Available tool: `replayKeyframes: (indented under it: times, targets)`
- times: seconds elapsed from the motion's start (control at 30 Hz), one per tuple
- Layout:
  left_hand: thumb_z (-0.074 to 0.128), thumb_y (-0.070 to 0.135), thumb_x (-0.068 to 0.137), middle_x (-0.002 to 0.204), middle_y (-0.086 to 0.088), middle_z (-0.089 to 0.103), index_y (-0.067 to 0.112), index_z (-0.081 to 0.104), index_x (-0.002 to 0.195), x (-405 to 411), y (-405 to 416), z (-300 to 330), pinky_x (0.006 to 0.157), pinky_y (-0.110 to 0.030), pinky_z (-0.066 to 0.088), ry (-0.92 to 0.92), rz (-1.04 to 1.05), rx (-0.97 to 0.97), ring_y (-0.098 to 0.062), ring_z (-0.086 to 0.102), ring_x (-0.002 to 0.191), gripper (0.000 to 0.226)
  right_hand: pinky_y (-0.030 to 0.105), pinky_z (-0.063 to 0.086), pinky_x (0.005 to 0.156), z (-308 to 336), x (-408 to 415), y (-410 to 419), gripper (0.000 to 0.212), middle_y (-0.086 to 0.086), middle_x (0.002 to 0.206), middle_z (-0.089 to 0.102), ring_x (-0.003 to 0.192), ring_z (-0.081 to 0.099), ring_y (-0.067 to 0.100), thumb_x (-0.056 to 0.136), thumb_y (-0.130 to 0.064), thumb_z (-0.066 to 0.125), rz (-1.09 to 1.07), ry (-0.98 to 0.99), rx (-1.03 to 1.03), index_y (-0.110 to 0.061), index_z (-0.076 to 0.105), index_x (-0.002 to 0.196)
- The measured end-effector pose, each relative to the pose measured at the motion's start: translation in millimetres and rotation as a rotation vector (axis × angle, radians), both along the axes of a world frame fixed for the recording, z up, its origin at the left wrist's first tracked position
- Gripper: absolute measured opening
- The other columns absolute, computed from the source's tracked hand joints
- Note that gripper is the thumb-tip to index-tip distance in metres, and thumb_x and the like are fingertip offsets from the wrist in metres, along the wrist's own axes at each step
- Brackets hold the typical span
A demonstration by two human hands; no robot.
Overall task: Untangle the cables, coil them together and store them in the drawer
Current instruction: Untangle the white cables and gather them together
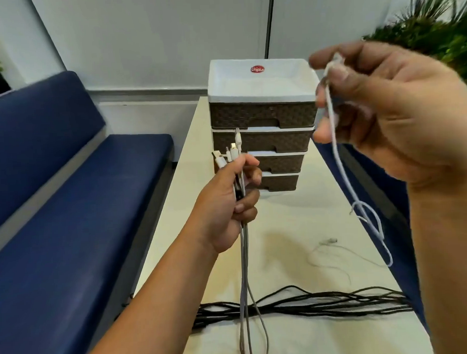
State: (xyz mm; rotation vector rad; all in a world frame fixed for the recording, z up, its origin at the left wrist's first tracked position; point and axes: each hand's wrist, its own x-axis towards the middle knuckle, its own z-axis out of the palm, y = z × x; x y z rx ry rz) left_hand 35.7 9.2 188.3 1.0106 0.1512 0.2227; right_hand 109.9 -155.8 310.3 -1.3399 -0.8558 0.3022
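Note:
My left hand (233,200) grips a bundle of grey and white cables (244,282) just below their plugs, which stick up above the fist. The cables hang straight down past the table's near edge. My right hand (391,110), raised close to the camera and blurred, pinches one end of a white cable (340,170) that dangles down with a loose knot-like loop near its lower part. Behind both hands stands a brown woven drawer unit (263,138) with a white top tray; its drawers look closed.
A cream table (295,227) carries a flat bundle of black cables (311,304) across the near part and a thin pale wire (333,252) at right. A blue bench (55,196) runs along the left. A green plant (433,29) sits at top right.

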Motion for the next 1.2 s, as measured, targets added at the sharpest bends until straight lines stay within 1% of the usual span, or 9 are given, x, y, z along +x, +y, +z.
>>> replayKeyframes:
  times: [0.13, 0.23, 0.3, 0.43, 0.53, 0.67, 0.8, 0.97, 1.2]
  targets:
    - [0.042, 0.034, 0.102, 0.076, 0.005, 0.057, 0.018, 0.059, 0.093, 3, -11, 7, 0.043, -0.016, 0.031, -0.034, -0.013, 0.078, -0.007, 0.044, 0.055, 0.025, 0.035, 0.059, 0.064, -26, -9, 15, 0.019, 0.007, 0.073, 0.07, 0.069, 0.069, 0.028, 0.094, -0.009, 0.058, -0.01, 0.033, -0.235, -0.009, 0.058, 0.112]
    - [0.043, 0.04, 0.102, 0.099, -0.005, 0.071, 0.013, 0.063, 0.121, 4, -18, 9, 0.074, -0.03, 0.055, 0.005, -0.007, 0.202, -0.02, 0.068, 0.09, 0.04, 0.02, 0.055, 0.057, -40, -10, 26, 0.014, 0.005, 0.081, 0.075, 0.076, 0.073, 0.019, 0.093, -0.016, 0.063, -0.127, -0.043, -0.351, -0.015, 0.059, 0.107]
    - [0.041, 0.038, 0.103, 0.098, -0.013, 0.069, 0.01, 0.06, 0.127, 3, -23, 11, 0.081, -0.034, 0.057, -0.011, -0.035, 0.148, -0.023, 0.069, 0.086, 0.042, 0.015, 0.052, 0.054, -48, -6, 30, 0.013, 0.005, 0.085, 0.073, 0.07, 0.072, 0.011, 0.092, -0.018, 0.065, -0.216, -0.056, -0.37, -0.017, 0.061, 0.104]
    - [0.038, 0.043, 0.103, 0.065, -0.002, 0.049, 0.006, 0.052, 0.132, 1, -32, 13, 0.044, -0.018, 0.032, 0.009, -0.071, 0.038, -0.008, 0.031, 0.047, 0.049, 0.013, 0.052, 0.057, -58, 2, 31, 0.012, 0.021, 0.093, 0.064, 0.062, 0.064, 0.003, 0.09, -0.015, 0.068, -0.243, -0.059, -0.313, -0.014, 0.065, 0.102]
    - [0.036, 0.06, 0.096, 0.058, 0.005, 0.03, 0.016, 0.058, 0.113, 1, -38, 12, 0.042, -0.018, 0.013, 0.042, -0.103, 0.044, -0.005, 0.016, 0.047, 0.052, 0.013, 0.051, 0.062, -69, 8, 28, 0.013, 0.021, 0.095, 0.065, 0.066, 0.064, 0.004, 0.09, -0.018, 0.068, -0.226, -0.048, -0.286, -0.015, 0.065, 0.103]
    - [0.04, 0.059, 0.094, 0.057, 0.008, 0.021, 0.025, 0.047, 0.075, -1, -43, 12, 0.041, -0.018, 0.011, 0.027, -0.112, 0.101, -0.005, 0.012, 0.047, 0.04, 0.022, 0.052, 0.065, -96, 11, 9, 0.02, 0.004, 0.091, 0.067, 0.076, 0.063, 0.012, 0.096, -0.035, 0.058, -0.226, 0.037, -0.285, -0.021, 0.06, 0.11]
    - [0.038, 0.051, 0.1, 0.055, 0.009, 0.021, 0.025, 0.042, 0.07, -5, -44, 10, 0.039, -0.018, 0.011, 0.028, -0.104, 0.066, -0.005, 0.011, 0.046, 0.04, 0.026, 0.049, 0.061, -162, 21, -45, 0.019, 0.001, 0.085, 0.067, 0.071, 0.065, 0.015, 0.098, -0.035, 0.052, -0.398, -0.016, -0.688, -0.02, 0.062, 0.094]
    - [0.038, 0.049, 0.101, 0.055, 0.009, 0.018, 0.025, 0.041, 0.069, -9, -51, 5, 0.037, -0.017, 0.009, 0.028, -0.054, -0.009, -0.004, 0.011, 0.043, 0.04, 0.027, 0.038, 0.058, -258, 20, -102, 0.021, -0.004, 0.075, 0.059, 0.069, 0.055, 0.017, 0.094, -0.033, 0.058, -0.331, -0.132, -1.304, -0.022, 0.052, 0.076]
    - [0.037, 0.047, 0.102, 0.055, 0.009, 0.019, 0.024, 0.043, 0.069, -21, -74, 3, 0.038, -0.018, 0.01, 0.027, -0.02, -0.015, -0.004, 0.011, 0.044, 0.041, 0.031, 0.048, 0.072, -300, 19, -108, 0.024, 0.003, 0.1, 0.058, 0.085, 0.059, 0.022, 0.091, -0.044, 0.062, -0.437, -0.268, -1.334, -0.02, 0.063, 0.095]
